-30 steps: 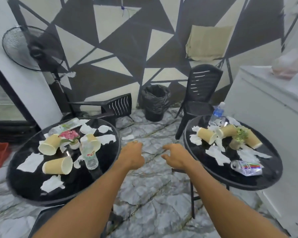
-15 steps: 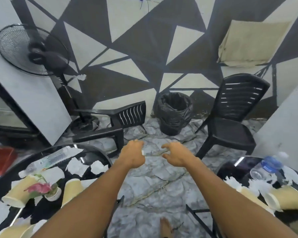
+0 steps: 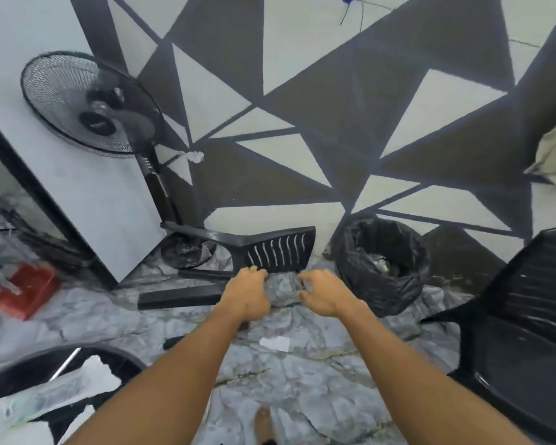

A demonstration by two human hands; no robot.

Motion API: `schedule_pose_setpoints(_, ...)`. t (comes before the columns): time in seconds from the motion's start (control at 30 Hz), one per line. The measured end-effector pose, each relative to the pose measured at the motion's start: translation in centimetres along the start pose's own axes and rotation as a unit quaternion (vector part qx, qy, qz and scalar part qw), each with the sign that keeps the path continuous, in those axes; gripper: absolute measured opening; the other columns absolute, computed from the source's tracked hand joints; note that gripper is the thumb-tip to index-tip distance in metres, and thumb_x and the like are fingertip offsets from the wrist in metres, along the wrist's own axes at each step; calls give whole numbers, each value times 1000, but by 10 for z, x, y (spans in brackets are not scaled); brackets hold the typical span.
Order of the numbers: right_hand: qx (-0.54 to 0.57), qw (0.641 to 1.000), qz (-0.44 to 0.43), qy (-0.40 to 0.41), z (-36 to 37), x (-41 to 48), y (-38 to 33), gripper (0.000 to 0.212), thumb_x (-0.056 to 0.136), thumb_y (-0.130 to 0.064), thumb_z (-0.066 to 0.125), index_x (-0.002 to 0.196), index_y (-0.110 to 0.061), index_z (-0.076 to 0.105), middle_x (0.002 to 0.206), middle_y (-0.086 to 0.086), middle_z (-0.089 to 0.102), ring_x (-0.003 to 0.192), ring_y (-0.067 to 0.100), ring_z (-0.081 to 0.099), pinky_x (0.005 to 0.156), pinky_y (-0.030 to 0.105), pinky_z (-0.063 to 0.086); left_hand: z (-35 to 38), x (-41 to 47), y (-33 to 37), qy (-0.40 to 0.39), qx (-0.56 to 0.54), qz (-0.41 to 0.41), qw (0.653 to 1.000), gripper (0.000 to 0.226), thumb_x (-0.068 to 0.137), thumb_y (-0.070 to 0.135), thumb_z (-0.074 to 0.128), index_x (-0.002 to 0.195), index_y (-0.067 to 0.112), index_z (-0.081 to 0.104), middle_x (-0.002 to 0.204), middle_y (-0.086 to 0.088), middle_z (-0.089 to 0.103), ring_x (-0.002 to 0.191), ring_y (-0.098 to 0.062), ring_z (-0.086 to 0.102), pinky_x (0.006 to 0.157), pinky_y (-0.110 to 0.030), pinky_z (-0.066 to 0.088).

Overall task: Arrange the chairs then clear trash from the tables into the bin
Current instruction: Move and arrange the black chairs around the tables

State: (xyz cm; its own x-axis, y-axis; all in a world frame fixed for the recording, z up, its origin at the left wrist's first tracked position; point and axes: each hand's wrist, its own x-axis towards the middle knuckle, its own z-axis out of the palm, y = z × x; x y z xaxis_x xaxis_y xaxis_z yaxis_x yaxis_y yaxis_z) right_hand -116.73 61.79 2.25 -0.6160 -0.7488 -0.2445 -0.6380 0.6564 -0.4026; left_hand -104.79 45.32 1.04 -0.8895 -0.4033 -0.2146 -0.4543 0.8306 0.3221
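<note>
Ahead, toppled chair (image 3: 276, 252) (fan (image 3: 90, 104) behind) beside bin (image 3: 382, 261)

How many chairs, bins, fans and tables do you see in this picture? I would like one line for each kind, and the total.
Chairs: 2, one tipped over, one upright
Bins: 1
Fans: 1
Tables: 1
Total: 5

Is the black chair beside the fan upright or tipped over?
Tipped over: the black chair lies on its side, slatted back facing the camera, legs pointing left along the floor.
</note>
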Motion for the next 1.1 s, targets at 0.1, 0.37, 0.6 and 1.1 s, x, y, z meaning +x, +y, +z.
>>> schedule_pose_setpoints(0.1,-14,1000,-8,-2,-15,80,7,45,92,-30,57,135,-18,56,139,7,55,128,29,49,102,39,44,-12,72,-18,14,-9,-21,1000,66,81,26,61,144,14,46,137,-7,49,131,-28,43,104,-44,45)
schedule_pose_setpoints(0.37,-19,999,-19,-46,-42,278,17,46,93,-35,60,137,-20,54,136,7,58,124,28,53,101,40,47,-37,237,-67,-3,-17,-66,998,55,82,26,62,136,17,51,129,-8,53,125,-29,47,99,-44,47)
schedule_pose_setpoints(0.6,-11,996,-16,-83,-34,434,50,48,90,-39,62,136,-25,55,138,6,56,126,28,52,102,40,44,-35,378,-104,-33,-39,-100,994,53,80,25,64,131,14,53,127,-6,53,124,-28,46,98,-43,48)
schedule_pose_setpoints(1.1,-33,980,46,-191,106,763,269,40,82,-18,64,122,-22,62,120,11,65,108,31,61,89,40,53,190,730,-173,-159,-72,-111,978,63,88,20,66,145,14,41,145,-11,44,135,-32,39,107,-45,42)
